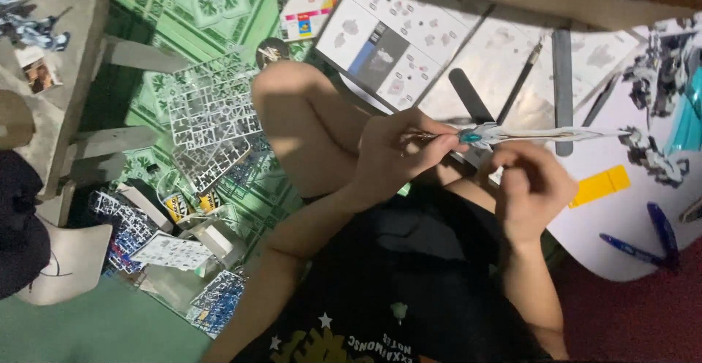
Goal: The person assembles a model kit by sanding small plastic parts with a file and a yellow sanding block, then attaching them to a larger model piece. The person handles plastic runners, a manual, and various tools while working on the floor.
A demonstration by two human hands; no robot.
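Head view, looking down over lap and bent knee. Left hand (391, 154) raised in front of chest, fingers (431, 144) pressed together in a pinch on the near end of a long slim white model part (526, 135) with a teal gem near the grip. Part held level, running rightward over the edge of the white board (629, 231) — not resting on it as far as can be told. Right hand (530, 187) just below and right of the pinch point, fingers curled inward into a loose fist; whether anything is held inside cannot be told. Thumb close beneath the part, contact unclear. On the board: yellow strip (601, 185), two blue-handled tools (643, 242) near the lower right, dark flat files (561, 78) and a thin pen-like tool (521, 81) above the hands. Printed instruction sheets (409, 34) spread behind. Left of the knee — grey parts runners (208, 125) stacked on the green patterned floor (212, 5), more runners (124, 224) and small boxes lower down.
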